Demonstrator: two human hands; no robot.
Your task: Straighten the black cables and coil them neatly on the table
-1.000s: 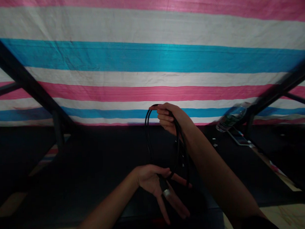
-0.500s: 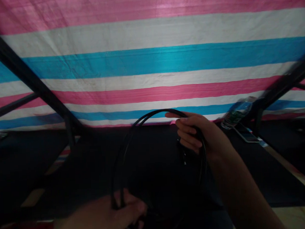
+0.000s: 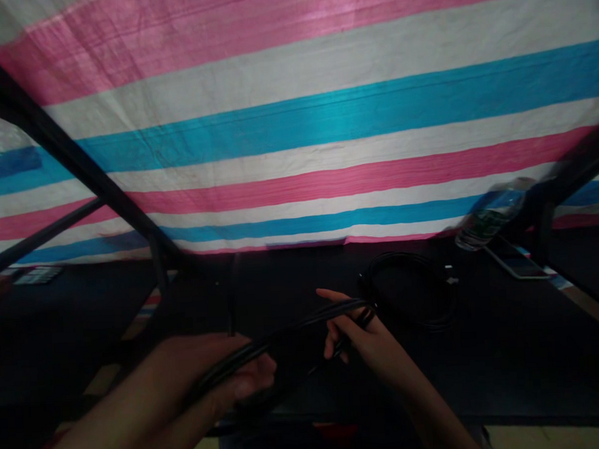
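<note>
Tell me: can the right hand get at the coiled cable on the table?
Probably yes: the coiled cable lies close by, nothing visible blocking it, though the right hand holds more black cable.

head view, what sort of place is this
Likely a makeshift workspace: a striped sheet rises behind a black table, and a cable coil lies on the tabletop.

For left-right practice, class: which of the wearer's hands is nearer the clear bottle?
Right. In view, the right hand is below and left of the clear bottle; the left hand is farther left.
</note>
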